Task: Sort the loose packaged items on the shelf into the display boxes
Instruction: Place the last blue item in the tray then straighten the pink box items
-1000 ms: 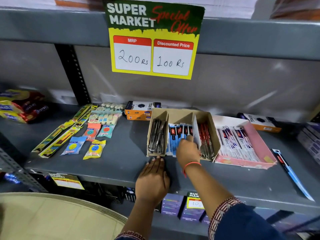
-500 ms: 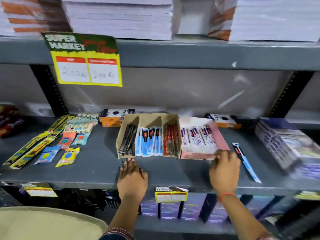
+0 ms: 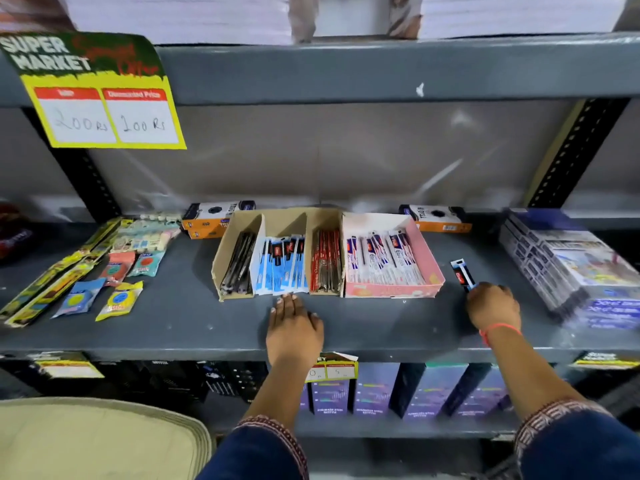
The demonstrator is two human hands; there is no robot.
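Note:
A brown cardboard display box (image 3: 227,252) with three slots stands mid-shelf: black pens left, blue packets in the middle, red packets right. Beside it on the right is a pink tray (image 3: 427,258) of white packaged pens. A loose blue packaged pen (image 3: 462,271) lies on the shelf right of the tray. My right hand (image 3: 493,306) covers its near end, fingers curled on it. My left hand (image 3: 294,330) rests flat on the shelf, fingertips at the brown box's front edge, holding nothing.
Yellow strips (image 3: 52,282) and small sachets (image 3: 119,299) lie loose on the left. Orange boxes (image 3: 211,218) (image 3: 438,218) stand at the back. A stack of wrapped packs (image 3: 568,265) fills the right end. A price sign (image 3: 100,95) hangs above.
My right hand left the blue slot, passed the pink tray's front, and now closes on the loose blue pen at the right. The left hand stayed by the brown box.

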